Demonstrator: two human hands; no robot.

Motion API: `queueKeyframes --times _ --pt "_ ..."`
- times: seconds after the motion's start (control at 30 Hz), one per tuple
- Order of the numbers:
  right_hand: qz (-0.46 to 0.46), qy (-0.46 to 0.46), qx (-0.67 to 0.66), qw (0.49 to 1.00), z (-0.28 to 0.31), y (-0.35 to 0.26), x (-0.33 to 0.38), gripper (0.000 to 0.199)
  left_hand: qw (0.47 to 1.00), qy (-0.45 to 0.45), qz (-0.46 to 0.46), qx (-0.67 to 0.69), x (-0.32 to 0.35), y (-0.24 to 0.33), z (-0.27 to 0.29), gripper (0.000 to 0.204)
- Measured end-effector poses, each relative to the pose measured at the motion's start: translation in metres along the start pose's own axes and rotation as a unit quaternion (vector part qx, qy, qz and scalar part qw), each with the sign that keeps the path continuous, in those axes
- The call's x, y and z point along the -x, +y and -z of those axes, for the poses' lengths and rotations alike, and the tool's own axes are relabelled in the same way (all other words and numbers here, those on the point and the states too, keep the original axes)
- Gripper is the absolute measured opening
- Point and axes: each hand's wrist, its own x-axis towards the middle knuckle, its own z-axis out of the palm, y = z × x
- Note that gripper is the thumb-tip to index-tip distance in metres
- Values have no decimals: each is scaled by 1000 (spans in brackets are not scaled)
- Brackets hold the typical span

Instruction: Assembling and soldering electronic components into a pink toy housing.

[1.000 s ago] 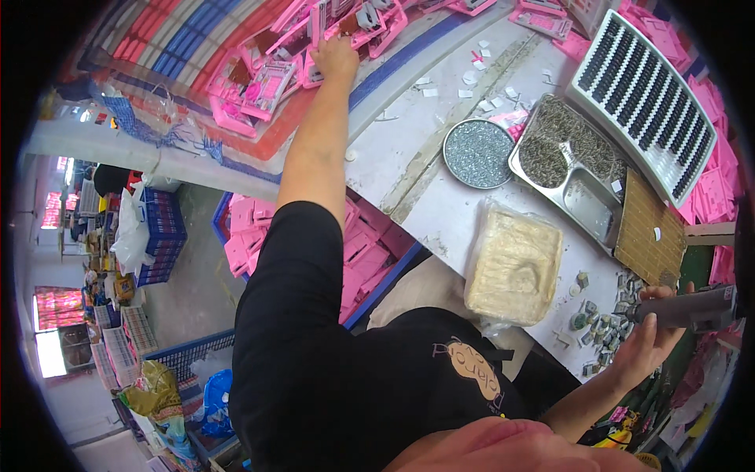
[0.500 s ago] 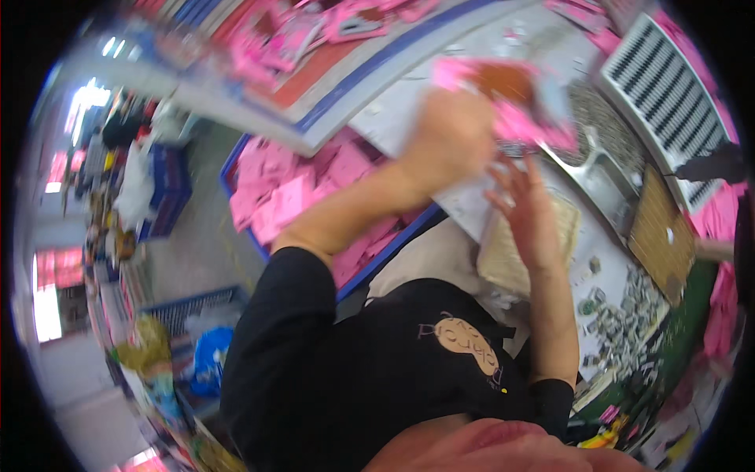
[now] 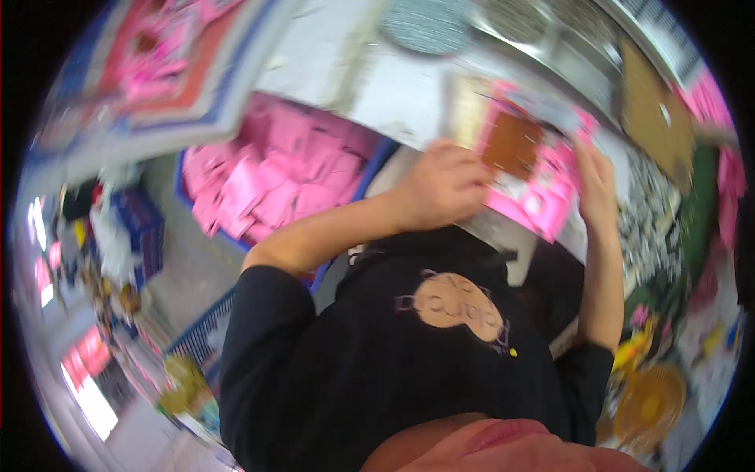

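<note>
A flat pink piece with a brown panel and a greyish strip is held tilted over the near edge of the white table. My left hand is closed at its left edge, fingers curled. Along the opposite edge, my right hand grips the piece with thumb and fingers. Behind it, a cream block or pad lies partly hidden on the table. Motion blurs the piece, so its finer details are unclear.
A blue crate full of pink pieces stands left of the table. More pink pieces lie on a striped board. Metal trays, a round grey tray, cardboard and several small metal parts lie beyond and to the right.
Both hands and the pink piece have come nearer to my body. My right hand, apart from the piece and with fingers spread before, now grips its right edge. The view has shifted.
</note>
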Motion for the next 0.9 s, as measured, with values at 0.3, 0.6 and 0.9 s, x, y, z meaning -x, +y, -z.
queueKeyframes --times 0.3,0.6,0.9 --pt "155 46 348 924 -8 -9 -33 43 997 -73 31 12 -8 8 7 19" --pt "27 61 282 957 19 0 -13 38 993 -78 -34 79 -35 -31 2 16" --pt "56 148 363 918 -18 -28 -7 30 985 -161 -13 58 -56 -24 13 17"
